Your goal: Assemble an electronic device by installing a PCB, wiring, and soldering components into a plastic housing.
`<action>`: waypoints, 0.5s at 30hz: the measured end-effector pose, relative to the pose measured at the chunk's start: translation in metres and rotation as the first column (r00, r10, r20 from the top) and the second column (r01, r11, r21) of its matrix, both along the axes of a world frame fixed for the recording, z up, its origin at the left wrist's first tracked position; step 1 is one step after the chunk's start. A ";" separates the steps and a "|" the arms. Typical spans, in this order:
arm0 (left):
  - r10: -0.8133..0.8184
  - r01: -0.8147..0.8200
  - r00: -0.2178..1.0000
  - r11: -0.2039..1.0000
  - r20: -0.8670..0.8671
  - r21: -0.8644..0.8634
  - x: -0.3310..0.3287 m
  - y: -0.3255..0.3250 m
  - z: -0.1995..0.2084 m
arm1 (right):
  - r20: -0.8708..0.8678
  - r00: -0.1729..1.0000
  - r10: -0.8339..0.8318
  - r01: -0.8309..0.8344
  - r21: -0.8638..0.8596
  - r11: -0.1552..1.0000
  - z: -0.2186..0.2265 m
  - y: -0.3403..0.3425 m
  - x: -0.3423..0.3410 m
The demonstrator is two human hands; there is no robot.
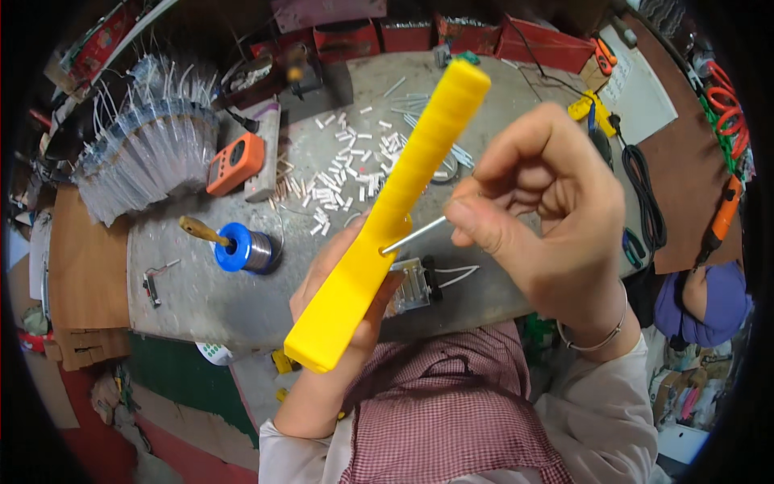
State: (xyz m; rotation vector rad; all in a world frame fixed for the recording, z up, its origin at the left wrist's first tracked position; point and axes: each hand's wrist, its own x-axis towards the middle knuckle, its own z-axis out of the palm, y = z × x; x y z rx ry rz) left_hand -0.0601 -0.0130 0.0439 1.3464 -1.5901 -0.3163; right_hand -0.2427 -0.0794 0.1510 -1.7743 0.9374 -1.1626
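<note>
My left hand is wrapped round a long yellow plastic piece, which has a ribbed upper part like a handle and a wider, flat-sided lower end. It is held tilted above the table's front edge. Between thumb and fingertips, my right hand pinches a thin metal rod. The rod's far tip meets a small hole in the side of the yellow piece; how deep it goes is hidden. Behind my left fingers lies a clear part with metal strips and white wires, partly covered.
Many short white tubes are strewn over the grey table. A blue solder spool with a wooden-handled tool, an orange multimeter and a bundle of bagged wired parts stand left. Red bins line the back; a black cable lies right.
</note>
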 end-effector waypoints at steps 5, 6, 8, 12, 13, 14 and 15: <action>-0.139 0.145 0.964 0.989 -0.227 0.011 -0.006 -0.011 0.006 | -0.190 0.981 0.031 -0.096 -0.342 0.935 -0.016 -0.008 -0.002; -0.173 0.186 0.944 0.982 -0.282 0.022 -0.006 -0.011 0.012 | -0.333 0.943 0.018 -0.200 -0.519 0.831 -0.020 -0.010 -0.004; -0.049 0.123 0.931 0.975 -0.362 0.184 0.001 -0.010 0.011 | -0.469 0.881 0.069 -0.255 -0.348 0.902 -0.011 -0.006 -0.019; -0.325 0.711 0.448 0.695 -0.833 0.112 0.005 -0.023 0.029 | -0.603 0.725 -0.333 -0.312 -0.718 0.622 -0.019 -0.009 -0.034; -0.267 0.742 0.457 0.640 -0.849 0.197 0.004 -0.024 0.028 | -0.719 0.632 -0.289 -0.391 -0.618 0.683 -0.021 -0.007 -0.036; -0.212 0.766 0.470 0.580 -0.857 0.276 0.002 -0.027 0.028 | -0.816 0.528 -0.235 -0.457 -0.506 0.732 -0.022 -0.007 -0.039; -0.303 0.706 0.581 0.650 -0.755 0.282 0.003 -0.029 0.016 | -0.836 0.496 -0.234 -0.421 -0.467 0.778 -0.023 -0.010 -0.046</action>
